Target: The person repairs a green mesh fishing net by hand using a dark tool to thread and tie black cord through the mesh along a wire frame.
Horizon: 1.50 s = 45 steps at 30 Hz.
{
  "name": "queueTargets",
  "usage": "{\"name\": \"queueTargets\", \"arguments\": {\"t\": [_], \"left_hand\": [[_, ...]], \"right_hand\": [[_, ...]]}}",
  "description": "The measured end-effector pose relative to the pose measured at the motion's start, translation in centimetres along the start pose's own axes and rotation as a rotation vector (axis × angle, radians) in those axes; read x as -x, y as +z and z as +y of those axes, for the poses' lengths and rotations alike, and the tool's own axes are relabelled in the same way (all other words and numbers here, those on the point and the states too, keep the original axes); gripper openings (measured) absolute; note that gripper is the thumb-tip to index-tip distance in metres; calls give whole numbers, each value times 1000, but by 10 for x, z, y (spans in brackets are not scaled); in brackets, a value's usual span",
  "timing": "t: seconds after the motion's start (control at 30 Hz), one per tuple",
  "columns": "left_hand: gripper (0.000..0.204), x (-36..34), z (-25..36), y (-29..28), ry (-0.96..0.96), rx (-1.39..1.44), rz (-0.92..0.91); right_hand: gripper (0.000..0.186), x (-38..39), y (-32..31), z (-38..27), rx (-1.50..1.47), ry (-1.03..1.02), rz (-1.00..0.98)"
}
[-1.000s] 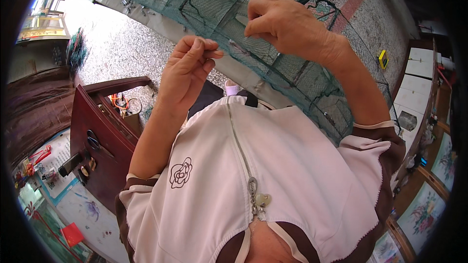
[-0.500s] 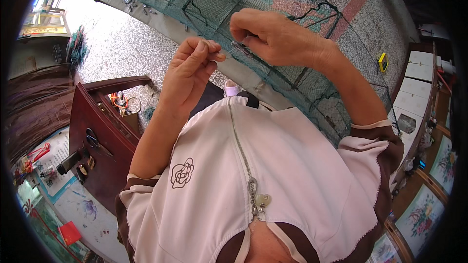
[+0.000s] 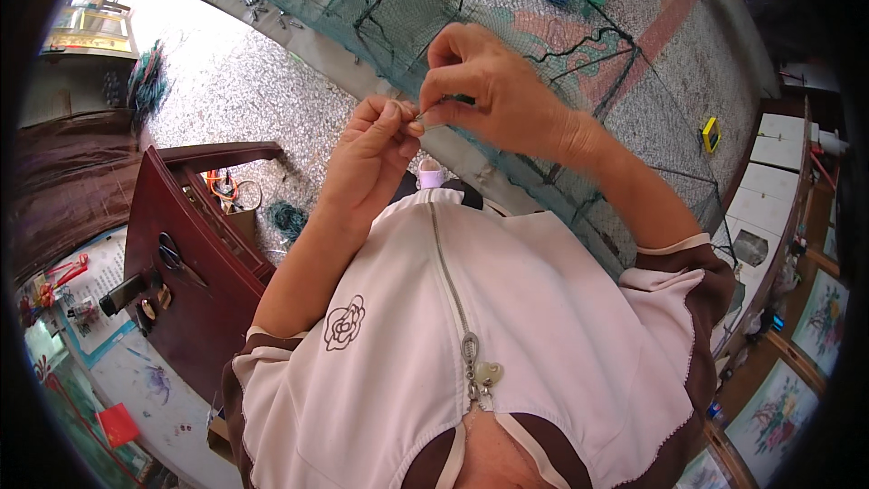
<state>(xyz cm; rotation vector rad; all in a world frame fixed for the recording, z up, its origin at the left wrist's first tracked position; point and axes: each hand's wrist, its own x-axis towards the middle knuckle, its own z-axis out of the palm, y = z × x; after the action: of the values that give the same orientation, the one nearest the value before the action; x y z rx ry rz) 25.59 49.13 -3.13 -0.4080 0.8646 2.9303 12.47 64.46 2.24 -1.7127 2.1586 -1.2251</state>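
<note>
My left hand (image 3: 373, 149) is closed in a pinch, thumb against fingers, in front of my chest. Fingertip to fingertip with it, my right hand (image 3: 493, 95) also pinches. Something thin, perhaps a thread or a fine tip, shows where they meet, too small to name. Just beyond and below both hands, a dark green mesh net (image 3: 398, 27) on a thin black frame stretches from the far left toward the near right.
A dark red wooden chair (image 3: 195, 254) stands at my left, scissors (image 3: 181, 258) lying on it. Small metal pieces (image 3: 255, 7) and a bundle of green netting (image 3: 288, 219) lie on the speckled floor (image 3: 217, 81). A yellow box-shaped object (image 3: 711, 134) sits at right.
My right hand has come down toward my left hand, closing the gap, so their fingertips now meet. My left hand has shifted slightly right and down.
</note>
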Motion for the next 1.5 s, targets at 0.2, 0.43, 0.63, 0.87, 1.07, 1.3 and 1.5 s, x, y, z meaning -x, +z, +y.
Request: {"name": "queueTargets", "arguments": {"t": [0.2,0.43,0.63,0.87,1.07,1.3,1.5], "left_hand": [[29,-5,5,35,186,-277,62],[19,-8,5,30,405,-794,-27],[6,-20,12,46,525,-1146,-153],[8,-26,16,46,574,-1453,-287],[7,-30,9,38,581,-1369,-249],[6,-28,4,33,653,-1386,-174],[10,-31,-1,35,712,-1360,-130]], "right_hand": [[12,-24,10,-26,-396,-156,95],[10,-30,-21,-54,-1052,23,166],[25,-35,-40,-38,-1015,2,369],[33,-38,-78,-69,-955,-186,655],[24,-21,-123,-81,-1033,-366,471],[7,16,-175,-81,-920,-232,404],[7,11,-185,-74,-843,-179,411]]}}
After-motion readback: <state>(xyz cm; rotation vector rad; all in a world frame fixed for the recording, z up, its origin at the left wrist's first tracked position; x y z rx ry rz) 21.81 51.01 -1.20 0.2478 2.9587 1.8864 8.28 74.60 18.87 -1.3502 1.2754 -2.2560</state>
